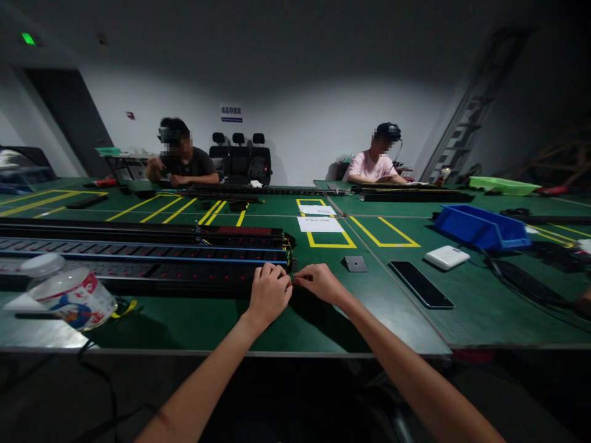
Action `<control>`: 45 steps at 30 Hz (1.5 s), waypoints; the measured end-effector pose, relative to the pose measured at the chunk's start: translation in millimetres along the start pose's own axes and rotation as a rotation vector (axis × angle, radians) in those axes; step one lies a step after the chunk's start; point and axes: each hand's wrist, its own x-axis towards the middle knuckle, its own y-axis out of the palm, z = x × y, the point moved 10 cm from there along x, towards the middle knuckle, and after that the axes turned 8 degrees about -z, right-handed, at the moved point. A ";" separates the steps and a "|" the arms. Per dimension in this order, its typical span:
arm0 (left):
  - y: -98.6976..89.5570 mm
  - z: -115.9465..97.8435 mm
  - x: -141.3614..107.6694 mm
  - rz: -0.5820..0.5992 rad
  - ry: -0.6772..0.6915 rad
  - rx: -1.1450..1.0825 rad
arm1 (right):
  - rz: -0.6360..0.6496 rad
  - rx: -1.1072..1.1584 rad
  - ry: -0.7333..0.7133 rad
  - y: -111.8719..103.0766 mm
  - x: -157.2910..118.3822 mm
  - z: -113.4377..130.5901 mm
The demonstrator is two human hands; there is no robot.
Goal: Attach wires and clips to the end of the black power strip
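Observation:
Several long black power strips [184,272] with rows of small red marks lie side by side across the left of the table. My left hand [270,292] is curled over the right end of the nearest strip, its fingers closed on it. Just to the right, my right hand [319,283] is pinched, thumb and fingertips meeting at that same end. Whatever lies between those fingertips is too small to make out. Yellow wires [290,241] stick out at the ends of the strips behind my hands. A small grey metal plate [354,264] lies right of my right hand.
A clear plastic jar [76,295] stands at the near left. On the right are a phone [421,284], a white box [446,258], a blue bin [482,227] and black cables [521,280]. Paper sheets [321,224] lie mid-table. Two people [194,163] sit across the table.

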 end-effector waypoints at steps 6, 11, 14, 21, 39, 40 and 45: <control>2.0 -3.6 0.3 0.010 0.030 0.032 | -0.037 -0.052 -0.052 1.4 3.1 2.0; -1.3 -5.0 0.2 -0.009 0.025 0.047 | -0.014 -0.039 -0.024 2.5 2.3 -2.3; -2.2 -8.2 -0.2 -0.022 0.034 0.099 | 0.029 -0.077 -0.051 3.3 -0.7 1.9; 5.8 -15.4 -1.3 0.018 0.075 0.116 | 0.000 -0.205 -0.186 -0.5 -7.7 19.5; 8.3 -16.2 0.8 0.052 0.152 0.169 | 0.035 -0.148 -0.207 4.1 4.2 14.3; 8.2 -15.6 0.8 0.053 0.146 0.174 | 0.029 -0.160 -0.198 2.9 3.5 14.9; 7.0 -12.1 0.9 0.041 0.107 0.174 | 0.006 -0.223 -0.168 -1.6 -1.5 16.3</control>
